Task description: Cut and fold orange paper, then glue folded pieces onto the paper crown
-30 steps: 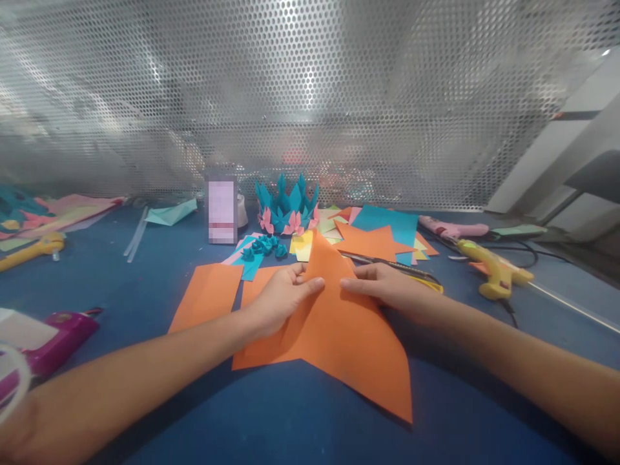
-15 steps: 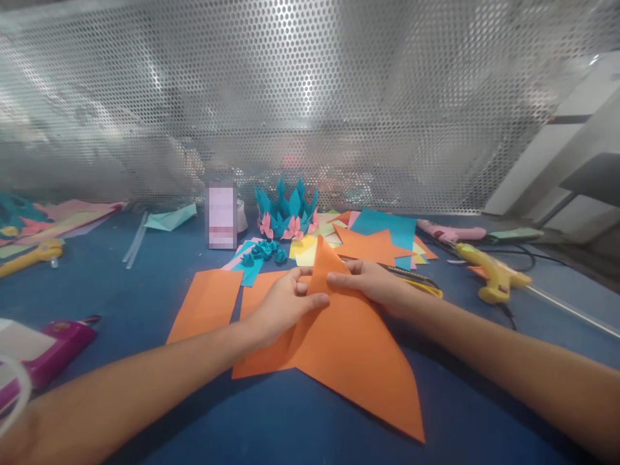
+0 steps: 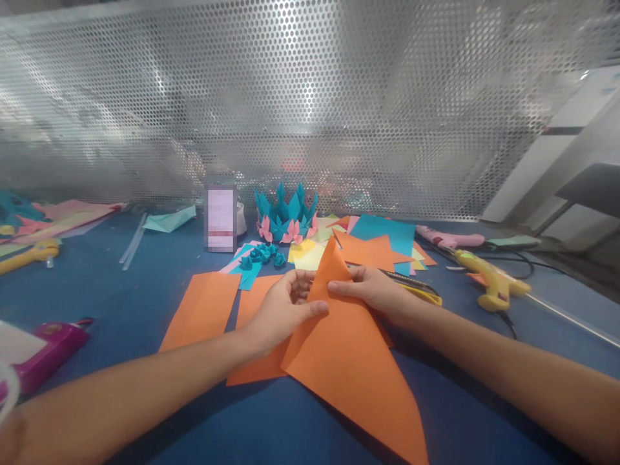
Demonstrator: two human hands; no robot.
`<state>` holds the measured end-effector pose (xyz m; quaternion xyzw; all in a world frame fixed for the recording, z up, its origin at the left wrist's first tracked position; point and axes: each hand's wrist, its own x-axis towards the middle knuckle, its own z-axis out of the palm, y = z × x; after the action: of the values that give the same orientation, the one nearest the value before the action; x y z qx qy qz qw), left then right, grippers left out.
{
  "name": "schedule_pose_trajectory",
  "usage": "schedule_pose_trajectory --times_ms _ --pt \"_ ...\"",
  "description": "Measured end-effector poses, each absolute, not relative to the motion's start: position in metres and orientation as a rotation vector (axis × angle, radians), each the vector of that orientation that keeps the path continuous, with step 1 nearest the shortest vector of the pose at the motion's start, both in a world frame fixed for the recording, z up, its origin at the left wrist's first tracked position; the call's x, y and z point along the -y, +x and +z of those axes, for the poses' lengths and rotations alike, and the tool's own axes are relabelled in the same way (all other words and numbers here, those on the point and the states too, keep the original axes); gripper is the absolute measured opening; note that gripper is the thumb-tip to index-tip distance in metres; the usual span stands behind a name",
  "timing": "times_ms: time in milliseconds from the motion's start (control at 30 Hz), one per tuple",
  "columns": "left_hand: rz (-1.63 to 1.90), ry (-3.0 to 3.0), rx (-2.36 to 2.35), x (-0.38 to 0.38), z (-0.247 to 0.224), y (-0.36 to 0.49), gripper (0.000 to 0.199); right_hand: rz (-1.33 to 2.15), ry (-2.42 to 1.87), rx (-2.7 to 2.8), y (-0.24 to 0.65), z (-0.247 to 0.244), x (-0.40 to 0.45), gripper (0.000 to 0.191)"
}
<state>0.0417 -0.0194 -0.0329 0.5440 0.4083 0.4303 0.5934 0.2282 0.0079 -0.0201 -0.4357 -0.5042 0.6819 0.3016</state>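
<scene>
Between my hands is a sheet of orange paper [image 3: 353, 368], bent at the top into a pointed, cone-like tip. My left hand [image 3: 283, 310] grips its left side, thumb in front and fingers partly hidden behind. On the other side my right hand [image 3: 375, 290] pinches it just below the tip, thumb across the front. The sheet's lower corner hangs toward me. Two flat orange paper pieces [image 3: 201, 303] lie on the blue table [image 3: 159, 420], to the left of the held sheet and partly beneath my left forearm.
Behind my hands stand a blue paper crown [image 3: 287, 216] with pink flowers and a phone [image 3: 221, 218]. Blue folded paper pieces [image 3: 264, 253] and an orange star [image 3: 371, 250] lie nearer. On the right are yellow [image 3: 494, 281] and pink [image 3: 450, 237] glue guns; a magenta device [image 3: 53, 349] sits left.
The held orange sheet has shifted slightly, its lower corner now nearer me and its tip a little further right. Both hands keep their hold.
</scene>
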Motion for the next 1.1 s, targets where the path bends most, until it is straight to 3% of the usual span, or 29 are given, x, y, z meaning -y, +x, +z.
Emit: schedule_pose_trajectory --times_ms 867,1100 --pt "1.024 1.346 -0.892 0.0163 -0.0386 0.0422 0.038 1.795 -1.154 1.377 0.2277 -0.0192 -0.0105 0.041" --pt "1.074 1.261 -0.945 0.0138 -0.036 0.0424 0.025 1.776 -1.184 1.363 0.2264 -0.0157 -0.0094 0.039"
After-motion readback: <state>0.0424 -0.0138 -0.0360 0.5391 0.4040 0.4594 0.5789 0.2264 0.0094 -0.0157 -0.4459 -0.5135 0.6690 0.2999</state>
